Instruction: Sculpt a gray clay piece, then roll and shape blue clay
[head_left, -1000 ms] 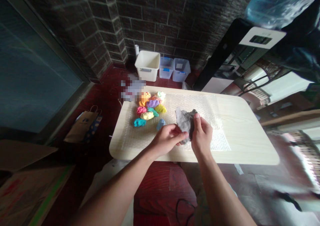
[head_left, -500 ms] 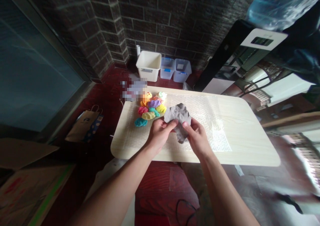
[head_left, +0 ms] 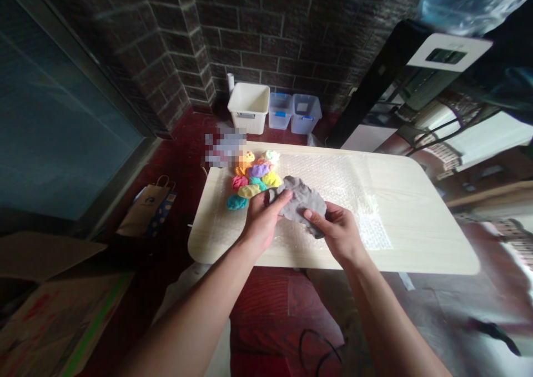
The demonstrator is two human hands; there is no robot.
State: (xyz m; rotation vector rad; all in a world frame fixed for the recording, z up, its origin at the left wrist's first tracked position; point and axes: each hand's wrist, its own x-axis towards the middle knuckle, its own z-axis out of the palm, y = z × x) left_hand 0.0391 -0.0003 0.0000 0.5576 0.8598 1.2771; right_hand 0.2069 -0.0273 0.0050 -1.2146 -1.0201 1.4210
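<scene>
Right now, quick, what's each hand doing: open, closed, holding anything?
Left hand: closed on the gray clay-like piece, thumb on top.
Right hand: closed on the same piece's opposite side, thumb on top.

The grey clay hides most fingers of the left hand and the right hand, and its underside is out of sight. Both hands and the clay cover part of the bubble wrap. The 2 forearms are cut off at the bottom of the view. Past the far left corner of the table, coarse squares mask a greyish patch beyond telling. Print on the paper bag is too small to read. The cardboard box is cut off at left.
</scene>
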